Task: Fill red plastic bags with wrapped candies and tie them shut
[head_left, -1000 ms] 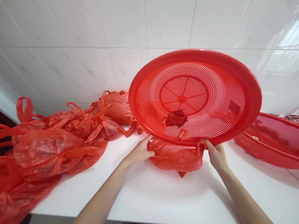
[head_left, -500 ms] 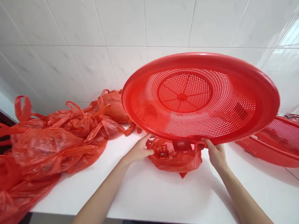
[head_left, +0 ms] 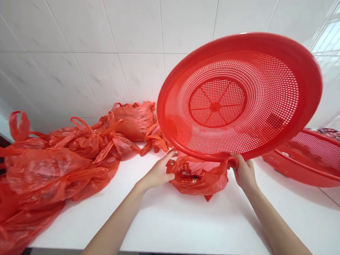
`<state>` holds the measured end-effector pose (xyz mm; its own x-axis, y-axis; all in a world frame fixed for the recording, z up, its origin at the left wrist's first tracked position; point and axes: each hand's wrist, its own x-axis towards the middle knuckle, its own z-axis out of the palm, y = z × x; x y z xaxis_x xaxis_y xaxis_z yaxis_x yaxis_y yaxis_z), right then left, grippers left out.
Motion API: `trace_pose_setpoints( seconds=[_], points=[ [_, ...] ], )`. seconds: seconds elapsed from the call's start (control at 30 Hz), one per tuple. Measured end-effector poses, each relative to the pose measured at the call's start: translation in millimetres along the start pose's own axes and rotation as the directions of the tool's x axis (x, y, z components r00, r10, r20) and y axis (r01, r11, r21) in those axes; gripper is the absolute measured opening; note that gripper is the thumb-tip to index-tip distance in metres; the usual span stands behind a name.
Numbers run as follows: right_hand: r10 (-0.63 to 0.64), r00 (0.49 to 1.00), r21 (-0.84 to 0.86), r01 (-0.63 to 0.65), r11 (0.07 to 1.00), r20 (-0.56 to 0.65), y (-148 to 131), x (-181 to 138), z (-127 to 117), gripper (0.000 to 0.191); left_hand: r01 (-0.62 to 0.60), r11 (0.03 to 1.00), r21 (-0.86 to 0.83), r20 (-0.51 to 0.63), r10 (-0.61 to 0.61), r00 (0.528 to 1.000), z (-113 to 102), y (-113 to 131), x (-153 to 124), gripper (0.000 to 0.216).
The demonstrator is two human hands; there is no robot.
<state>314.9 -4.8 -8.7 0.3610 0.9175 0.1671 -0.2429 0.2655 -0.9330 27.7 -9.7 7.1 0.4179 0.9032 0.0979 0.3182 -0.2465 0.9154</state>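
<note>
A large round red perforated basket is tilted up on edge over a small red plastic bag that stands open on the white counter. My right hand grips the basket's lower rim together with the bag's right edge. My left hand pinches the bag's left edge and holds it open. Small red wrapped items lie inside the bag. The basket's mesh is bare inside.
A heap of red plastic bags covers the counter's left side up to the tiled wall. A second red basket lies flat at the right, with dark items beyond it. The counter's front edge runs along the bottom.
The small red items slid out of the basket into the bag. The basket has since been tipped steeper and lifted up to the right. Both hands stayed at the bag's edges.
</note>
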Motion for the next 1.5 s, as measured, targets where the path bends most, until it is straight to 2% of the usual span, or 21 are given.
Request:
trace_pose_setpoints(
  seconds=[0.17,0.27,0.53,0.77,0.97,1.07,1.17,1.27,1.33,1.4,1.5],
  points=[
    [0.138,0.989,0.090,-0.134,0.987,-0.045,-4,3,1,0.029,-0.020,1.000,0.016,0.001,0.020,1.000,3,-10,0,0.091],
    [0.184,0.982,0.086,-0.180,0.980,-0.037,-2,4,0,0.029,-0.013,0.996,0.093,-0.029,0.016,0.999,3,-15,-1,0.092],
    [0.313,0.949,0.079,-0.309,0.948,-0.045,3,7,-2,0.025,-0.035,0.978,0.205,-0.015,0.039,0.999,3,-15,-3,0.088],
    [0.248,0.967,-0.013,-0.249,0.968,-0.051,2,9,-6,0.043,-0.115,0.966,0.230,-0.004,0.119,0.993,4,-18,-4,0.087],
    [0.213,0.963,-0.279,-0.162,0.947,0.163,5,5,-10,0.042,-0.134,0.967,0.216,-0.050,0.149,0.988,7,-14,-2,0.080],
    [0.181,0.926,-0.391,-0.040,0.920,0.330,9,6,-14,0.052,-0.140,0.966,0.216,-0.099,0.164,0.981,8,-14,-1,0.080],
    [0.111,0.891,-0.446,0.110,0.888,0.441,11,8,-18,0.063,-0.146,0.973,0.180,-0.127,0.170,0.977,8,-14,0,0.085],
    [0.060,0.847,-0.490,0.246,0.837,0.528,8,6,-19,0.054,-0.170,0.975,0.145,-0.147,0.191,0.970,8,-14,1,0.092],
    [0.081,0.800,-0.526,0.311,0.792,0.595,4,2,-16,0.043,-0.179,0.972,0.153,-0.156,0.203,0.967,8,-14,1,0.094],
    [0.122,0.750,-0.555,0.360,0.750,0.651,1,-4,-11,0.041,-0.184,0.967,0.179,-0.145,0.211,0.967,10,-15,0,0.095],
    [0.179,0.635,-0.525,0.412,0.744,0.752,0,-12,-2,0.041,-0.188,0.959,0.213,-0.106,0.214,0.971,13,-14,0,0.089]
  ],
)
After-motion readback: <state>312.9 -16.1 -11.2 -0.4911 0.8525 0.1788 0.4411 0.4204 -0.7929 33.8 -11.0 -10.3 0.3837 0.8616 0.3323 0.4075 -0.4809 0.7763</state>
